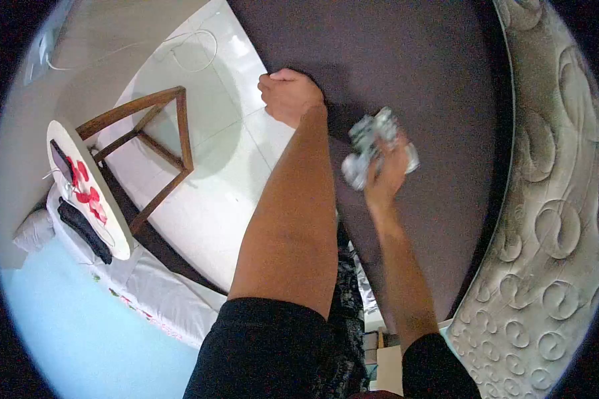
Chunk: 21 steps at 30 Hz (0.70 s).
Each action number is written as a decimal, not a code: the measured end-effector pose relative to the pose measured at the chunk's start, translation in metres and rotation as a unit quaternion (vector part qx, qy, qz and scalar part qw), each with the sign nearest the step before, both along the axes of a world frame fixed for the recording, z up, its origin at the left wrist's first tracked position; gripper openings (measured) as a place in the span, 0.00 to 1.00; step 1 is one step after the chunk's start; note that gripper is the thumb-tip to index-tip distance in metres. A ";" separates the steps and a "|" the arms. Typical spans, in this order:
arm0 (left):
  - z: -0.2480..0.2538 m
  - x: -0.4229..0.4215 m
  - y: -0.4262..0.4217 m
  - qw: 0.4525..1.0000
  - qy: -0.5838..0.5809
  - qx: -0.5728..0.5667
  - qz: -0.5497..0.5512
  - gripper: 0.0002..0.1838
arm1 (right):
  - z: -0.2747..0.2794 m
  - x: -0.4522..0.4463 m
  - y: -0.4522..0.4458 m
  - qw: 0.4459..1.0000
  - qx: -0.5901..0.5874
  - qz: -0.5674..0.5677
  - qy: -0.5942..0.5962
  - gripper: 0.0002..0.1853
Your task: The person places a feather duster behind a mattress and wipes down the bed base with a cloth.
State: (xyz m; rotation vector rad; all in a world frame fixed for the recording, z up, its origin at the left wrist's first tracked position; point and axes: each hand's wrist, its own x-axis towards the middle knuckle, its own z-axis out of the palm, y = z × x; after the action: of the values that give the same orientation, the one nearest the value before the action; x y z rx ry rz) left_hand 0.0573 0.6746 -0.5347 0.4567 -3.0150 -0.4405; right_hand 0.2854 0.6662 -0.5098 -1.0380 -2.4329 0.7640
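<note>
My right hand (394, 163), smeared by motion, is closed on a crumpled grey-and-white cloth (373, 136). The cloth lies against a flat dark brown surface (439, 80). At the left edge of that surface is my left hand (291, 96), its fingers curled in. Whether those fingers grip the edge or something else is hidden from this angle.
A wooden-framed stool (183, 133) with a round pale top (116, 226) stands at the left, with red pieces (90, 196) and a dark flat object (63, 163) on it. White floor tiles (206, 219) lie below. A swirl-patterned panel (546, 233) borders the right.
</note>
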 end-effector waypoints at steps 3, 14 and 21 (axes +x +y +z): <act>-0.005 0.005 -0.008 1.000 0.000 -0.005 -0.008 0.17 | 0.000 -0.062 0.093 0.992 0.070 -0.072 0.073 0.30; -0.014 0.002 -0.003 0.999 0.042 -0.019 0.015 0.16 | 0.005 -0.061 0.043 0.974 0.027 0.223 0.015 0.25; -0.013 0.000 -0.004 0.999 0.023 -0.029 0.013 0.17 | 0.003 0.033 -0.011 0.761 0.026 0.647 -0.040 0.27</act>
State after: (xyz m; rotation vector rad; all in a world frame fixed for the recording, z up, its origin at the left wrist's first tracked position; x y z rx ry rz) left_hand 0.0570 0.6705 -0.5474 0.4752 -2.9641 -0.3546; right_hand 0.3180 0.6549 -0.5066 0.8924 -2.9740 0.9595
